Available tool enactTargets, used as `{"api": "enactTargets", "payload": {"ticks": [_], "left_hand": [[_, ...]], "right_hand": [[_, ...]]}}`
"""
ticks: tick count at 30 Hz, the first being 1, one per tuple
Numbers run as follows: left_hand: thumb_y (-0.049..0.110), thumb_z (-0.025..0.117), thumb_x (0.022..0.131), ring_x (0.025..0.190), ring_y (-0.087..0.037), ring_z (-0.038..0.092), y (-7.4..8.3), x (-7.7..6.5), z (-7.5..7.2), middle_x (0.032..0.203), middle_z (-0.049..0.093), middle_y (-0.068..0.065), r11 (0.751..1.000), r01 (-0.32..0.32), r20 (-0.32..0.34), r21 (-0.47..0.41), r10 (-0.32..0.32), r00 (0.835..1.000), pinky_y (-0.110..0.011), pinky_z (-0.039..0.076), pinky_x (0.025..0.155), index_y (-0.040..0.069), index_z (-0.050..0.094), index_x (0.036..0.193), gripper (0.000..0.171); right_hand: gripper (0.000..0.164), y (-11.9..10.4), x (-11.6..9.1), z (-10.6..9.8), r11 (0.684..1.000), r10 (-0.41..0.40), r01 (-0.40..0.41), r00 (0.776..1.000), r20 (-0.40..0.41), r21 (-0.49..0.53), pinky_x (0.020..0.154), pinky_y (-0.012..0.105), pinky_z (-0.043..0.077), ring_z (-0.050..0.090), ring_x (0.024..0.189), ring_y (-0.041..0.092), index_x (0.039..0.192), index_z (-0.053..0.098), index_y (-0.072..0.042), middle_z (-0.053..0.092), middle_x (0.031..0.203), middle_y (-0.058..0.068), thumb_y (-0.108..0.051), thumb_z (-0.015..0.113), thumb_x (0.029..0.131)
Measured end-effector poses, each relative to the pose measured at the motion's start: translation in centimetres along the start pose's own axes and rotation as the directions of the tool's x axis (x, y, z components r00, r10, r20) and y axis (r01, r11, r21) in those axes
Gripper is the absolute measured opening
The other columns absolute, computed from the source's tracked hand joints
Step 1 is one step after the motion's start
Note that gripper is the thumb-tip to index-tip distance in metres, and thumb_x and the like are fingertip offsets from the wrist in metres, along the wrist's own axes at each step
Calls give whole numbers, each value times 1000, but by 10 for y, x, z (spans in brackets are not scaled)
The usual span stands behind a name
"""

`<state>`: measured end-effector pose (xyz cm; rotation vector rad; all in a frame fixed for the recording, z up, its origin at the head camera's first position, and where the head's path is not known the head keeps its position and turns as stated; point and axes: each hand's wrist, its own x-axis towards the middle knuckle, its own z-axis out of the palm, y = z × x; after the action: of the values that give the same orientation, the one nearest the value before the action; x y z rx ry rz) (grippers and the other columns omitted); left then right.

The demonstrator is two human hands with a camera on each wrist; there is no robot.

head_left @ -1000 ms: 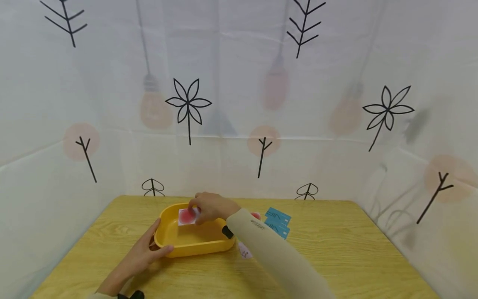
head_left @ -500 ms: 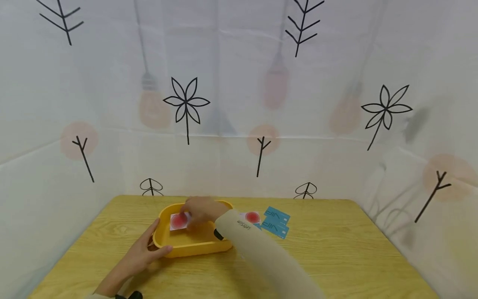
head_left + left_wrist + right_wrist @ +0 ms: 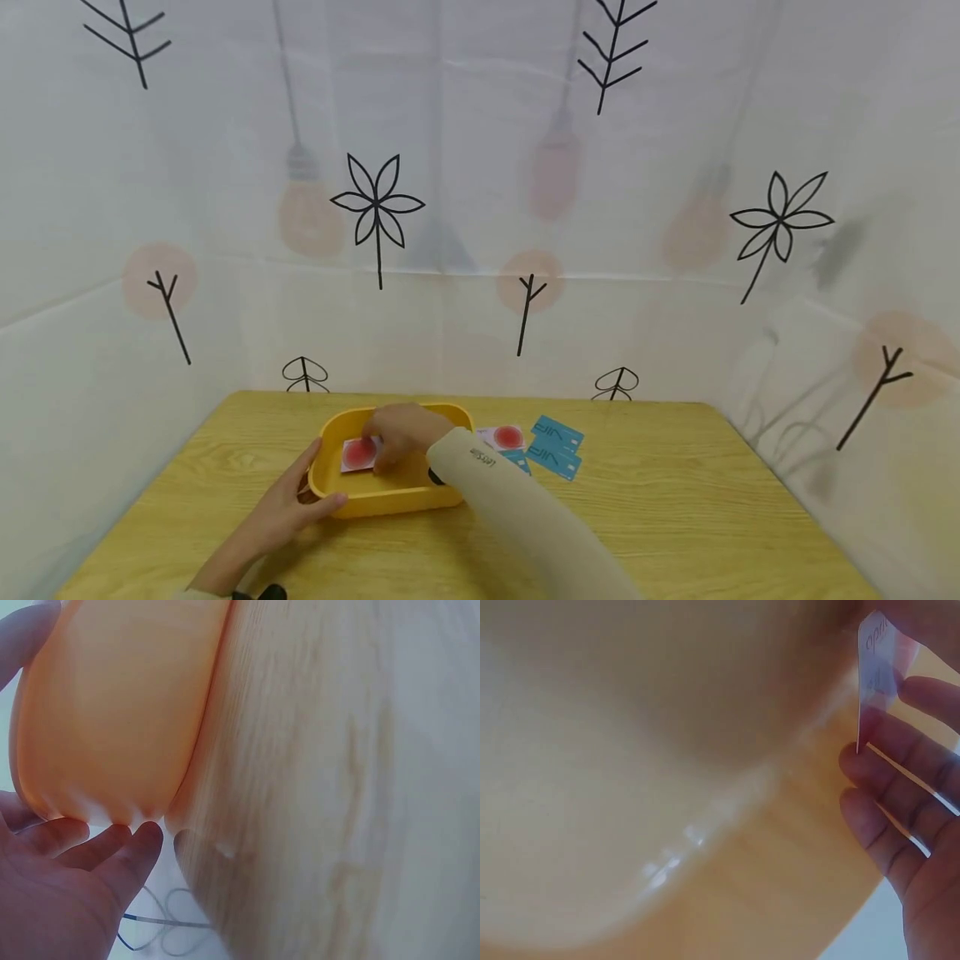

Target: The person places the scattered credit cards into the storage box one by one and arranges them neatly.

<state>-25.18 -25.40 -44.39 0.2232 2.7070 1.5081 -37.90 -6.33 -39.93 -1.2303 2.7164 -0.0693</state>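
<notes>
A yellow plastic bin [image 3: 397, 502] stands on the wood-grain table, left of centre. My left hand [image 3: 279, 504] holds its left end, thumb on the near wall and fingertips against the end wall [image 3: 112, 750]. My right hand [image 3: 408, 429] reaches down inside the bin. Between thumb and fingers it pinches a white card [image 3: 358, 455] with a red circle, low toward the bin's left part. In the right wrist view this card [image 3: 876, 667] appears nearly edge-on, with small red lettering; the ring and little fingers extend beside it.
Right of the bin, another card with a red circle [image 3: 507, 437] lies on the table, partly over a blue card [image 3: 517, 458]. Two overlapping blue cards [image 3: 553, 458] lie farther right. A white printed cloth [image 3: 450, 333] hangs behind the table.
My right hand has moved left and lower into the bin with the card. The sleeve's shift uncovers the red-circle card on the table. The left hand has stayed on the bin.
</notes>
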Motion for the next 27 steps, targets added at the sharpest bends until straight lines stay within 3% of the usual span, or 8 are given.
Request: {"api": "enactTargets", "payload": {"ticks": [12, 27], "left_hand": [[34, 74, 84, 135, -36, 35, -3, 2, 0, 156, 15, -22, 998, -33, -8, -57, 32, 999, -35, 45, 98, 8, 8, 154, 100], [35, 73, 84, 136, -36, 33, -2, 1, 0, 156, 14, -22, 999, -25, -3, -48, 25, 1000, -36, 44, 99, 7, 8, 154, 100]], "right_hand": [[18, -1, -4, 7, 997, -72, 71, 996, -53, -29, 63, 20, 43, 51, 70, 8, 93, 67, -24, 56, 78, -14, -31, 77, 80], [18, 0, -4, 10, 999, -37, 38, 998, -55, 3, 63, 21, 41, 50, 70, 8, 93, 67, -25, 55, 76, -13, -35, 76, 80]]}}
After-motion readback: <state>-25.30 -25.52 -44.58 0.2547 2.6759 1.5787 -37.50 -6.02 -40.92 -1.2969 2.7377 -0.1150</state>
